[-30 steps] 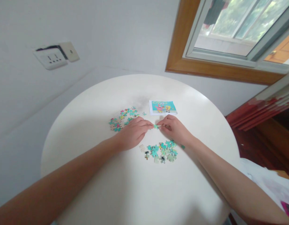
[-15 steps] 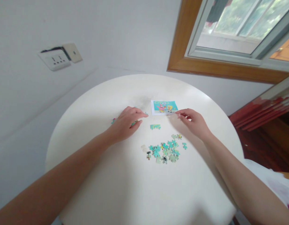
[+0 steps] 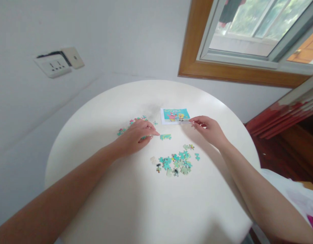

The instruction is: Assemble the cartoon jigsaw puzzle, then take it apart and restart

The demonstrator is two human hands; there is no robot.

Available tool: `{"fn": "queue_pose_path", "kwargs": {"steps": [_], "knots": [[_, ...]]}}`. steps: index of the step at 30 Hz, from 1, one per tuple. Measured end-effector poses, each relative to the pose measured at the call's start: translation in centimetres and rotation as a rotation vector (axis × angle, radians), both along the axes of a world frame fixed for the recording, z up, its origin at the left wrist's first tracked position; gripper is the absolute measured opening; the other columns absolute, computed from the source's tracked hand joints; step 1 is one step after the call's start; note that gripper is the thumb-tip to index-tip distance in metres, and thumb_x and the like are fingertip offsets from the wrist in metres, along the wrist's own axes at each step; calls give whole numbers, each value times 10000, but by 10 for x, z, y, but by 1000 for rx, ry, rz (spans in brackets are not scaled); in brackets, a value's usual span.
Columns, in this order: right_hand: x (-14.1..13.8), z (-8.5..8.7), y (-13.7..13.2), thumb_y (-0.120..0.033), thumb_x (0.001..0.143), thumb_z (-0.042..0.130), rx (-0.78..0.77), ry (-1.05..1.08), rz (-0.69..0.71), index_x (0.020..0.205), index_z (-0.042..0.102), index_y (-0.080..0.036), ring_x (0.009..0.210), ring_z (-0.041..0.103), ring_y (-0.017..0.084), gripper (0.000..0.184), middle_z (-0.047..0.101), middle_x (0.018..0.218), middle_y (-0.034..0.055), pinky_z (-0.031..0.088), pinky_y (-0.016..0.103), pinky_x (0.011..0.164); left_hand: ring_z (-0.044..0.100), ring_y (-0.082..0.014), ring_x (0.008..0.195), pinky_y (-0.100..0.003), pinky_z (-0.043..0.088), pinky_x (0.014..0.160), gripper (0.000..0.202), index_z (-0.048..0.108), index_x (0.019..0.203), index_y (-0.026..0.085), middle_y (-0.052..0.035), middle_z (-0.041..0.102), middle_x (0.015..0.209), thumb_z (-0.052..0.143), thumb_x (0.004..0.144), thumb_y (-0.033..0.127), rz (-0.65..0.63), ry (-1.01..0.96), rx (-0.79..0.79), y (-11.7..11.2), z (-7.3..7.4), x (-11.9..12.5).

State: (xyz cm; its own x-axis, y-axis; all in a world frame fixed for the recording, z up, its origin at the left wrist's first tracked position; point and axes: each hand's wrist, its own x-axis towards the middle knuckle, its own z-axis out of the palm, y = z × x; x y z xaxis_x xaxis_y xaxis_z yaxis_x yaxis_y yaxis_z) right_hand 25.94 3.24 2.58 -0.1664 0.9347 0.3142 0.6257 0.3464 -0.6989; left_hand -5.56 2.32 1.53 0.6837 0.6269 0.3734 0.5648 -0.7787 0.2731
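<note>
Teal pair lay just right of left hand, long axis left-right | hand palm down, fingers slack, gripping nothing | right hand farther off, fingertips at card corner, grip unclear | pile nearer on table

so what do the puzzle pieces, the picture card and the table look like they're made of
Puzzle pieces: likely printed cardboard, thin and flat, teal print on top, a few showing pale plain faces.
Picture card: seems printed paper or thin card, white border; finish unclear.
Table: smooth cream top, faint sheen, maybe laminate or painted wood.
</note>
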Motion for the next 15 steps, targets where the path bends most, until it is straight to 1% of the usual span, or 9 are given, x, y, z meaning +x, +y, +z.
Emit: {"fn": "queue_pose_path", "kwargs": {"steps": [5,10,12,15], "knots": [[0,-1,0,-264,834,535,-2,-8,34,983,714,-180,779,623,164,248,703,876,56,481,324,720,521,-210,1053,-394,372,967,304,692,1068,260,-56,601,1085,475,894,136,-38,29,-44,-3,-1,1],[0,1,-1,-285,848,555,-4,-43,81,976,723,-185,814,618,167,234,706,953,73,481,317,725,521,-208,1058,-388,373,982,271,686,1059,257,-54,597,1091,486,903,162,-53,40,-57,-3,1,1],[-2,4,-4,-298,857,552,-43,-30,146,972,724,-188,812,616,161,234,704,963,73,479,309,721,529,-204,1052,-380,371,986,223,679,1061,259,-48,601,1091,532,901,212,-70,36,-63,-5,2,2],[-7,10,-13,-270,848,553,-153,-27,322,974,722,-184,741,602,135,228,692,876,49,471,277,675,542,-209,1045,-374,370,988,201,684,1049,266,-44,611,1079,638,860,313,-123,24,-87,-11,3,8]]}}
